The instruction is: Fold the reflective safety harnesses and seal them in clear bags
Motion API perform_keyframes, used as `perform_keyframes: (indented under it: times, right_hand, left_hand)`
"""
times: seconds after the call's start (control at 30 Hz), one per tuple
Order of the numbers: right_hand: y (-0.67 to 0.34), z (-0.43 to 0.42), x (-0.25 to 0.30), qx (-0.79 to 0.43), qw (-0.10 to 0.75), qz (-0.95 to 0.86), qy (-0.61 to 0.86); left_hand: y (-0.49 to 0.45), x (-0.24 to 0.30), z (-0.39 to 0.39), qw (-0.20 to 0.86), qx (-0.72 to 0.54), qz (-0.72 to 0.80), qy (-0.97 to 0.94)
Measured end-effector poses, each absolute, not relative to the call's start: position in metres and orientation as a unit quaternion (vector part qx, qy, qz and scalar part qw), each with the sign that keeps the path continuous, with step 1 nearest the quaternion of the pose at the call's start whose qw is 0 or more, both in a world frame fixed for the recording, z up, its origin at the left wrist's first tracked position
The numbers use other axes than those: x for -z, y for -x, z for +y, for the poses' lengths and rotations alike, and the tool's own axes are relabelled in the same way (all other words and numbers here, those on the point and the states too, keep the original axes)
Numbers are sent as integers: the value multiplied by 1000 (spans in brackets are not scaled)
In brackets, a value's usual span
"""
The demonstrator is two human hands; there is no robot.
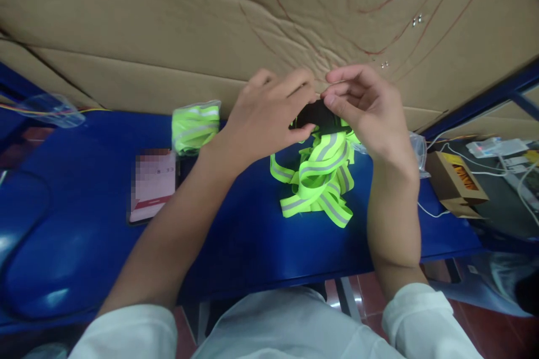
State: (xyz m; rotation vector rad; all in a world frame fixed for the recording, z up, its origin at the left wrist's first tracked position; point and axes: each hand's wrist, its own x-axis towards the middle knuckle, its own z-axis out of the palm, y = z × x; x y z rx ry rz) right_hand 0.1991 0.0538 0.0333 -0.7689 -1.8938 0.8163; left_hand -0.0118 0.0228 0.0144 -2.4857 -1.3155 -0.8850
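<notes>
A creased brown cardboard wall marked in red (147, 39) spans the top; a glossy blue table (248, 247) fills the middle, reflecting light lower left; reddish tiled floor (497, 334) shows lower right.

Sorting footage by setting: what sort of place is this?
Probably a small workshop or packing station: a blue workbench against a cardboard panel, with loose reflective straps and a bagged yellow-green bundle on it.

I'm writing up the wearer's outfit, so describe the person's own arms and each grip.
The left sleeve and right sleeve are plain, pale whitish cloth, ending near the elbows; the right one looks folded at its edge. Beyond them, the left forearm and right forearm are bare. The left grip and right grip are ungloved, with no ring, watch or bracelet visible.
</notes>
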Motion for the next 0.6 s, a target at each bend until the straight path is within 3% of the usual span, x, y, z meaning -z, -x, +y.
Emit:
perform_keyframes:
  times: [0.17, 0.3, 0.43, 0.6]
  right_hand:
    - [-206, 53, -35, -214, 287, -859, 367]
    - [-217, 65, -30, -196, 249, -860, 401]
    - [-243, 74, -33, -298, 369, -794, 381]
    - [-293, 70, -55, -279, 613, -663, 326]
  left_hand:
    - [10, -5, 32, 65, 284, -465, 836]
    - [19, 7, 43, -7, 296, -444, 846]
    - [44, 10, 58, -52, 360, -449, 816]
    - [86, -13, 69, -181, 637, -363, 655]
